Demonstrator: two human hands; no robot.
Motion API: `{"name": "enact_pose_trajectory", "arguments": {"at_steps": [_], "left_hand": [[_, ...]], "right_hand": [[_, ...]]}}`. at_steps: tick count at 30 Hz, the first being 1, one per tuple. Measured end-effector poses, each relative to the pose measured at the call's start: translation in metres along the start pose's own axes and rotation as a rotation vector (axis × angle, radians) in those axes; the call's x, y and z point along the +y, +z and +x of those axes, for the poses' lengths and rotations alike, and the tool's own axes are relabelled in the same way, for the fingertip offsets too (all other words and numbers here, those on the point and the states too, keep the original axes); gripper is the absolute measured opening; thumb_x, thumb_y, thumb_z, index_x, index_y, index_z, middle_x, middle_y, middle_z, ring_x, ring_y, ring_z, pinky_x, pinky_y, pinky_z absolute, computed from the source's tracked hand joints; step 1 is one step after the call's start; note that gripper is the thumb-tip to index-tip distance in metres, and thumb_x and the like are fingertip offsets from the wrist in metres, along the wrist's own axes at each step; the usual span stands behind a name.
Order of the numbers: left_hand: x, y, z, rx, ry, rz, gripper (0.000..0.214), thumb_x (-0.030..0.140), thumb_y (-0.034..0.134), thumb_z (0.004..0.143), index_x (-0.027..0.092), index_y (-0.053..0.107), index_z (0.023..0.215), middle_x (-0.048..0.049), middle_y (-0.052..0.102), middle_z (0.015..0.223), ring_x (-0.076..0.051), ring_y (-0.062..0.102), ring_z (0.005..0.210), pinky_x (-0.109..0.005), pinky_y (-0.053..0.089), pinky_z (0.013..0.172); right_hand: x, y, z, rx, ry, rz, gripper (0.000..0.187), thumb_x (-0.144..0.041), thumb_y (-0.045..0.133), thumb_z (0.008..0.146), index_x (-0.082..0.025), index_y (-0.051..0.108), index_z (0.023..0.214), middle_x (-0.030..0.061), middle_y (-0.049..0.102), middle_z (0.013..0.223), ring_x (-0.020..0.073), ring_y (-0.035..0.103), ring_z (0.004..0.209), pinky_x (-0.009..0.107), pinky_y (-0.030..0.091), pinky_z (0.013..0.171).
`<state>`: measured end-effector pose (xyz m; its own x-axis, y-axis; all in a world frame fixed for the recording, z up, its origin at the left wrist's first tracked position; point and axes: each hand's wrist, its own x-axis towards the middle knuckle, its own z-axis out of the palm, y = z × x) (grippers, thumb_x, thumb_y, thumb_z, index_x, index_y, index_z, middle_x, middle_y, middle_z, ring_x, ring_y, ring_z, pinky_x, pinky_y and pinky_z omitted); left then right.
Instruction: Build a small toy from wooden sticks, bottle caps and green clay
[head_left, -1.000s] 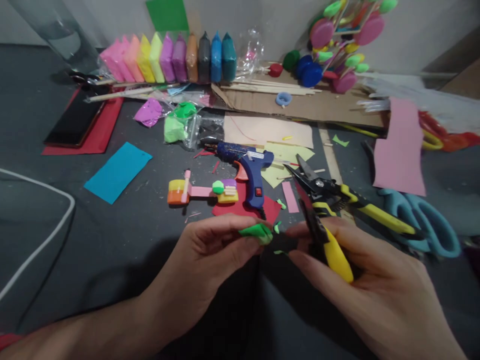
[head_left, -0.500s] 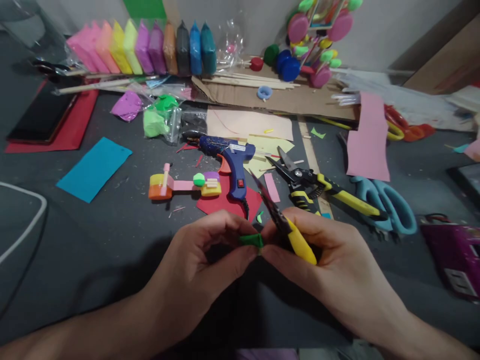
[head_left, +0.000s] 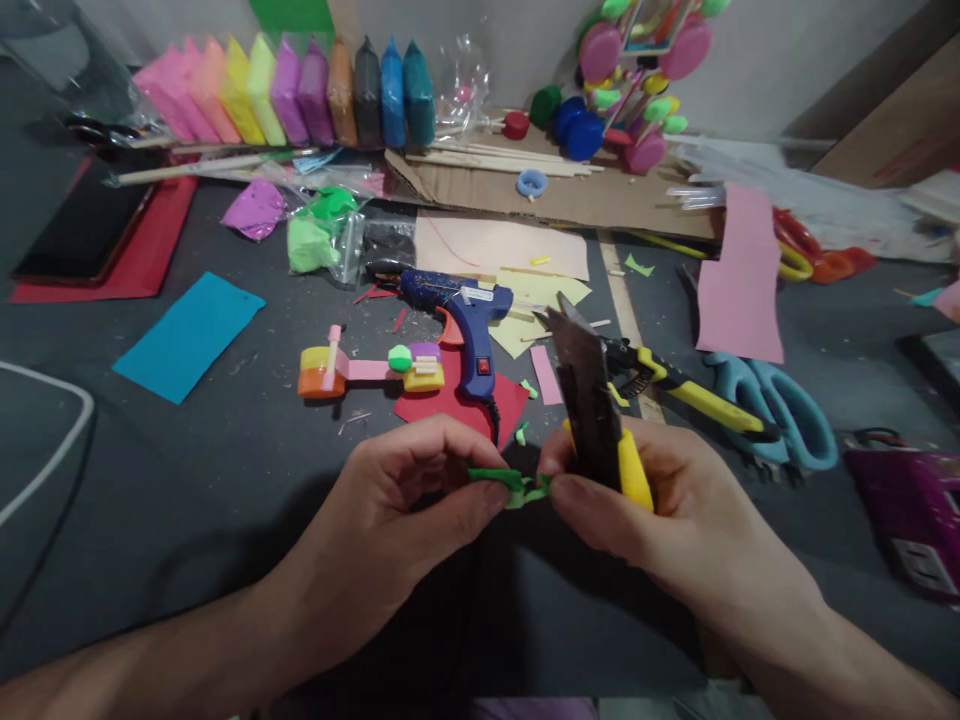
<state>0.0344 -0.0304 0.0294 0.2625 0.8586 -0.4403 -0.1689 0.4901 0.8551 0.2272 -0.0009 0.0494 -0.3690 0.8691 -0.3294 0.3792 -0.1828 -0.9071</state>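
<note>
My left hand pinches a small dark green piece between thumb and fingertips. The piece looks soft, with a paler green, ragged end. Facing it, my right hand grips a yellow-handled knife with a wide, dark, stained blade, which points up and away from me. That hand's thumb and fingertip also pinch the piece's right end, where a thin green shred stretches across the gap. Just beyond my hands lie red paper and small green scraps.
A blue glue gun lies mid-table, with a small colourful model to its left. Yellow-black snips and blue-handled scissors lie to the right. Blue paper is at left; coloured clay packs stand along the back.
My right hand has shifted slightly right, away from the left, pulling at the green piece's end. The knife has turned, so its blade shows its broad face.
</note>
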Motion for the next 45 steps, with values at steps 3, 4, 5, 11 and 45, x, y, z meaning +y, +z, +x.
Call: {"name": "enact_pose_trajectory", "arguments": {"at_steps": [3,4,5,11,45], "left_hand": [[0.000,0.000,0.001,-0.005,-0.001,-0.031,0.011,0.032,0.075,0.083,0.022,0.072,0.086,-0.0004,0.071,0.083,-0.012,0.063,0.078,-0.019,0.047,0.065],[0.000,0.001,0.001,-0.011,0.001,-0.037,0.011,0.032,0.075,0.083,0.022,0.072,0.086,-0.0004,0.071,0.083,-0.012,0.063,0.078,-0.020,0.048,0.066],[0.000,0.001,0.000,-0.013,0.002,-0.041,0.010,0.031,0.075,0.084,0.022,0.072,0.087,-0.0006,0.072,0.083,-0.012,0.063,0.077,-0.020,0.049,0.067],[0.003,0.001,-0.001,0.040,0.030,-0.069,0.009,0.029,0.075,0.084,0.021,0.072,0.086,-0.0007,0.072,0.085,-0.011,0.063,0.075,-0.020,0.049,0.066],[0.006,-0.009,0.005,0.050,0.048,-0.419,0.005,0.021,0.077,0.083,0.020,0.072,0.082,0.0035,0.074,0.080,-0.007,0.067,0.073,-0.015,0.052,0.073]], "right_hand": [[0.000,0.000,-0.001,0.021,0.022,-0.011,0.013,-0.032,0.062,0.085,-0.021,0.062,0.077,-0.0060,0.047,0.055,0.0075,0.039,0.045,0.020,0.028,0.038],[-0.001,0.000,-0.001,0.025,0.023,-0.026,0.014,-0.032,0.063,0.084,-0.021,0.063,0.076,-0.0056,0.047,0.056,0.0078,0.040,0.047,0.020,0.029,0.039],[-0.001,0.000,-0.001,0.025,0.025,-0.044,0.014,-0.032,0.064,0.083,-0.020,0.063,0.075,-0.0051,0.048,0.057,0.0081,0.041,0.048,0.020,0.030,0.040],[-0.003,0.002,0.000,0.040,-0.035,-0.141,0.011,-0.026,0.064,0.081,-0.021,0.063,0.072,-0.0047,0.052,0.061,0.0096,0.044,0.054,0.020,0.036,0.047],[0.001,-0.010,-0.007,-0.033,-0.180,-0.507,0.028,-0.044,0.053,0.094,-0.024,0.058,0.075,-0.0019,0.065,0.066,0.0136,0.056,0.053,0.024,0.042,0.046]]}}
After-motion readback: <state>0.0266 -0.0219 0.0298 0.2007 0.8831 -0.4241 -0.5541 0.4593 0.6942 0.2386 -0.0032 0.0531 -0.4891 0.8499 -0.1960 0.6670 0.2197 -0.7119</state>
